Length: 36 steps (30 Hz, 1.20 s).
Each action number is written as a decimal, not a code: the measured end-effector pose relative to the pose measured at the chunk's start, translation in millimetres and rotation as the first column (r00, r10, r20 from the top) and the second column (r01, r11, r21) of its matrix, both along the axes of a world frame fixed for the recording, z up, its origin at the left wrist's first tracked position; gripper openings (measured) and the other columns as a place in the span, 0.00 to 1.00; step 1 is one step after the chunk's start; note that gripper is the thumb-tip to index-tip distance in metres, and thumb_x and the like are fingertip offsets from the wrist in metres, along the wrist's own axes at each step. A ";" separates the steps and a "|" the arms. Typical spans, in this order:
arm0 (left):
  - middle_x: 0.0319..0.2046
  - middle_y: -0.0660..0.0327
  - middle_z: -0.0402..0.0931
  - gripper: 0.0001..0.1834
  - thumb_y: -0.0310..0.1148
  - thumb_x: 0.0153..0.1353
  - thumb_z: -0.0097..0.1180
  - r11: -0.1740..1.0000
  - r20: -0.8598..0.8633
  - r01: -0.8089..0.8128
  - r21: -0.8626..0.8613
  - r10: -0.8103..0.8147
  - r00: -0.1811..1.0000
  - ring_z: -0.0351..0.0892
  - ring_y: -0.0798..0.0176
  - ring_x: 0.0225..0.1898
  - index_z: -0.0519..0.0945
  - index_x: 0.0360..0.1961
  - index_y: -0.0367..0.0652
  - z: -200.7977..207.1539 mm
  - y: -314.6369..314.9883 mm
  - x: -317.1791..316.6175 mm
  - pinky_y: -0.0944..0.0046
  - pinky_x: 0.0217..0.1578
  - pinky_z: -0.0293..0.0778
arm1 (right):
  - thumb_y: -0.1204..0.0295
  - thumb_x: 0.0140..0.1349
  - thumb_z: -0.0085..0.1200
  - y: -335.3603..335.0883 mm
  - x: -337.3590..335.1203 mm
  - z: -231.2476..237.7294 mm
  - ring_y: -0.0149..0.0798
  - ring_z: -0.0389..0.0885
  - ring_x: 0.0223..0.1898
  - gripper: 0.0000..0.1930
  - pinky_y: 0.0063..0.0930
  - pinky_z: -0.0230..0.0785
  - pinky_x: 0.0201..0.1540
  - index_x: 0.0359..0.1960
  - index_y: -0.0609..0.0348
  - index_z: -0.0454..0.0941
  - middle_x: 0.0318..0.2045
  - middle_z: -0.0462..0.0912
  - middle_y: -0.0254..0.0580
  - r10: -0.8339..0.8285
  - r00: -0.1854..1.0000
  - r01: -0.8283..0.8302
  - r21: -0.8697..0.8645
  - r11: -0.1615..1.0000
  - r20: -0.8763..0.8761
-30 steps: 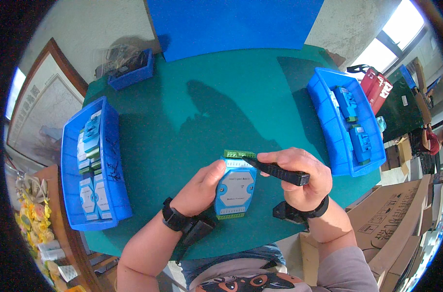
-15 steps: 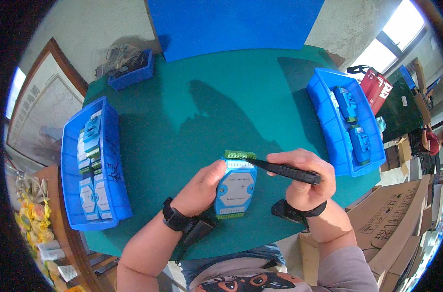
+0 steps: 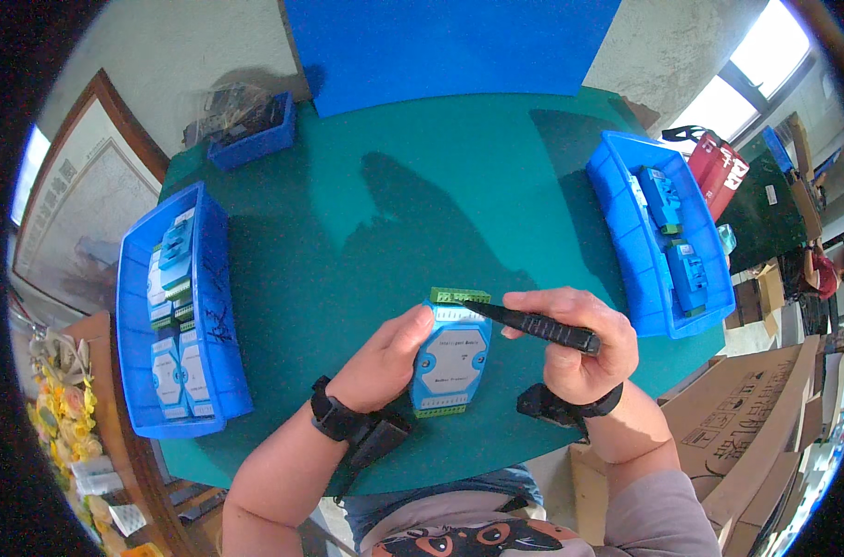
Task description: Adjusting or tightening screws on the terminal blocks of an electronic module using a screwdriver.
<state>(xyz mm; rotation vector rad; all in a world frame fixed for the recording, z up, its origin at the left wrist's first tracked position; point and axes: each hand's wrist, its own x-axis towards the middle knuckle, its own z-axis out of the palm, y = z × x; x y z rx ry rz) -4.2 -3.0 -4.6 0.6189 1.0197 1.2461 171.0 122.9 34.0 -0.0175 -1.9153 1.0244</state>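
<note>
A light-blue electronic module (image 3: 451, 362) with a grey label and green screw terminal blocks at its two ends is held over the table. My left hand (image 3: 385, 357) grips its left edge, with the thumb beside the upper end. Closed around a slim black tool with a ribbed grip and tapered point (image 3: 547, 330) is my right hand (image 3: 593, 339). The tool's point touches or hovers just over the upper green terminal block (image 3: 459, 295); which of these I cannot tell. Fingers of the left hand beneath the module are hidden.
A blue bin (image 3: 219, 343) at left holds several such modules; another blue bin (image 3: 658, 278) at right holds blue modules too. At the far left is a small blue bin (image 3: 255, 144) with dark items and clear plastic. Cardboard boxes (image 3: 737, 418) stand right of the green table (image 3: 422, 204).
The black tool's point has shifted a little left along the upper terminal block, my right hand with it. My left hand and the module have barely moved.
</note>
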 end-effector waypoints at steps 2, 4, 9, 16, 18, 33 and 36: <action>0.45 0.59 0.76 0.29 0.53 0.71 0.32 1.000 -0.005 0.010 0.008 -0.010 1.000 0.75 0.67 0.45 0.71 0.52 0.37 -1.0 -0.7 -1.2 0.65 0.47 0.71 | 0.76 0.51 0.63 -0.5 0.5 1.1 0.48 0.84 0.40 0.18 0.33 0.76 0.39 0.45 0.62 0.73 0.41 0.82 0.55 -0.003 1.000 0.003 -0.010 1.000 0.018; 0.45 0.59 0.76 0.29 0.53 0.71 0.32 0.999 -0.012 0.034 0.020 -0.034 0.999 0.75 0.67 0.45 0.71 0.53 0.37 -4.4 -0.9 -3.4 0.65 0.47 0.71 | 0.76 0.51 0.63 -0.7 0.3 2.1 0.48 0.84 0.40 0.18 0.33 0.76 0.39 0.45 0.62 0.73 0.41 0.82 0.54 -0.003 1.000 0.003 -0.018 1.000 0.025; 0.46 0.59 0.75 0.28 0.52 0.71 0.32 1.000 -0.002 0.012 0.002 -0.012 1.000 0.74 0.68 0.46 0.71 0.52 0.37 -0.3 0.0 -1.2 0.65 0.48 0.71 | 0.75 0.50 0.65 -1.3 -0.8 0.9 0.50 0.84 0.41 0.19 0.34 0.76 0.40 0.44 0.63 0.74 0.41 0.82 0.53 0.005 1.000 -0.005 -0.013 1.000 0.009; 0.46 0.59 0.75 0.28 0.52 0.71 0.31 1.000 -0.002 -0.015 -0.009 0.015 1.000 0.74 0.67 0.46 0.72 0.52 0.37 -6.3 -0.7 -0.8 0.64 0.50 0.69 | 0.71 0.50 0.66 -0.9 -3.3 10.7 0.50 0.84 0.41 0.19 0.35 0.77 0.41 0.44 0.62 0.75 0.40 0.82 0.52 0.028 0.999 -0.030 0.053 0.998 0.044; 0.46 0.59 0.75 0.29 0.52 0.71 0.31 1.000 -0.028 -0.004 -0.003 0.004 1.000 0.74 0.67 0.46 0.72 0.52 0.37 -8.0 -0.5 -1.8 0.64 0.50 0.69 | 0.71 0.50 0.65 -1.5 -3.2 9.5 0.49 0.84 0.40 0.19 0.35 0.77 0.40 0.44 0.62 0.75 0.39 0.83 0.52 0.019 0.999 -0.021 0.046 0.999 0.048; 0.47 0.57 0.77 0.32 0.56 0.69 0.31 0.999 -0.110 0.027 0.019 -0.025 0.994 0.78 0.62 0.46 0.71 0.54 0.38 -8.1 0.9 -2.3 0.61 0.48 0.74 | 0.72 0.51 0.64 -2.0 -3.6 12.7 0.49 0.84 0.41 0.17 0.35 0.76 0.42 0.42 0.64 0.76 0.40 0.83 0.50 -0.005 0.998 0.005 -0.002 1.000 0.056; 0.47 0.57 0.77 0.32 0.57 0.69 0.30 1.000 -0.134 -0.009 0.014 0.010 0.991 0.78 0.63 0.46 0.71 0.54 0.38 -10.1 1.0 -1.8 0.61 0.47 0.74 | 0.71 0.51 0.64 0.1 -6.9 12.5 0.49 0.84 0.40 0.18 0.35 0.76 0.42 0.42 0.63 0.76 0.40 0.83 0.51 0.022 0.999 -0.024 0.051 0.998 0.044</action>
